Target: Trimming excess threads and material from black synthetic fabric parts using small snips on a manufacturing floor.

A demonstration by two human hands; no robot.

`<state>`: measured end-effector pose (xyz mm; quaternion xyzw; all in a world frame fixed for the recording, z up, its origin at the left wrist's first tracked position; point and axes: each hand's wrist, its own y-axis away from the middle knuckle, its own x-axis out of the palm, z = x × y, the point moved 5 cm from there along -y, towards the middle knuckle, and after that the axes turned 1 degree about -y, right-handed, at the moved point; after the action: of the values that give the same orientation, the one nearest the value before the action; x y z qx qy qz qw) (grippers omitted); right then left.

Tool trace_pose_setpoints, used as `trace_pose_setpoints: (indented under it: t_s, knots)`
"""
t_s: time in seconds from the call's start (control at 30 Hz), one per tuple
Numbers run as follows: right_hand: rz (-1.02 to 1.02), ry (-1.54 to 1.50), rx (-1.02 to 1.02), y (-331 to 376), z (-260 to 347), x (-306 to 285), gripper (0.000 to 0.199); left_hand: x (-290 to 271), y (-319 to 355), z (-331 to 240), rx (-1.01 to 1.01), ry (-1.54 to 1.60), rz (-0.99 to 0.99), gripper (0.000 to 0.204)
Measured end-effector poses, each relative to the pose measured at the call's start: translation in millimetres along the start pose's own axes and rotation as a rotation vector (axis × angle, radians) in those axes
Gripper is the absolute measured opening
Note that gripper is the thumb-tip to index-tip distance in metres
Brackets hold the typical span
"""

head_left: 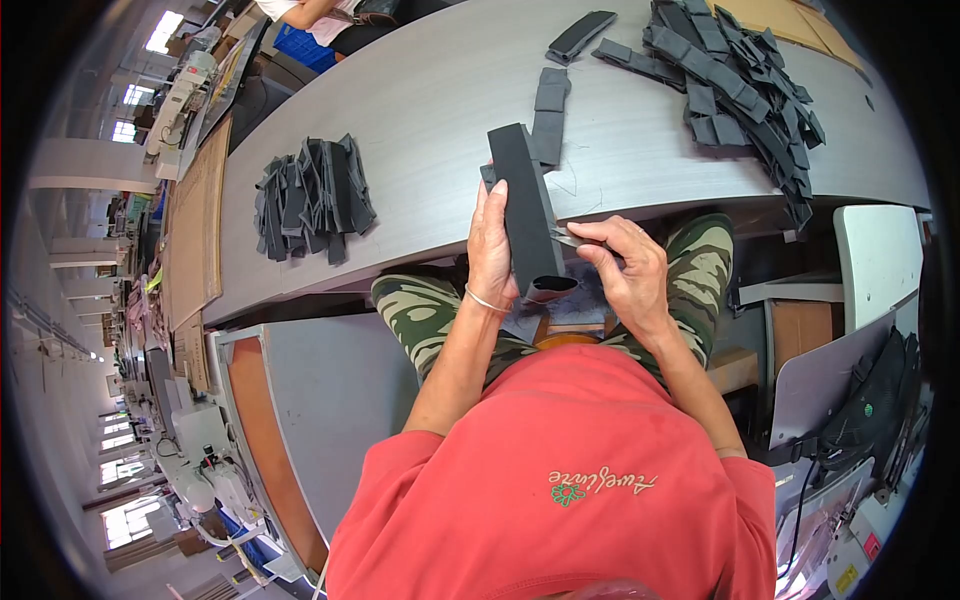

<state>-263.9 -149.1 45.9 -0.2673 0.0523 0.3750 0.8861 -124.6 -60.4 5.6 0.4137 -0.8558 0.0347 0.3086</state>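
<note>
My left hand [490, 248] is closed round a long dark grey fabric tube [522, 205], held tilted over the table's near edge. The tube's lower end gapes towards me. At its right side, my right hand [632, 268] pinches a small pointed metal tool [564, 237], its tip against or very close to the fabric. Fingers hide most of this tool, so its exact kind does not show. Just beyond the tube lies a folded dark grey strip [549, 100] on the table, with another short piece [580, 37] farther off.
The pale table [420, 120] curves across in front of me. A neat stack of dark fabric pieces [313, 200] sits to the left, a larger loose heap [735, 85] to the right. A grey cabinet [345, 400] stands by my left knee. Another person [325, 18] is at the far left.
</note>
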Motion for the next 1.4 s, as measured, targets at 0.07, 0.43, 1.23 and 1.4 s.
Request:
trace_pose_setpoints:
  t_s: [0.07, 0.43, 1.23, 1.4]
  knots:
    - [-0.008, 0.068, -0.033, -1, 3, 0, 0.017, 1, 1, -1, 0.013, -0.016, -0.006, 0.027]
    - [-0.095, -0.084, 0.114, -4, -3, -3, 0.02, 2, -1, -5, 0.013, -0.047, 0.013, 0.026]
    - [-0.092, -0.678, 0.552, -10, -60, -25, 0.01, 28, 28, 11, -0.51, 0.35, 0.603, 0.066]
    - [-0.233, -0.829, 0.6, -9, -66, -20, 0.015, 15, 18, 25, -0.457, 0.738, 0.525, 0.062]
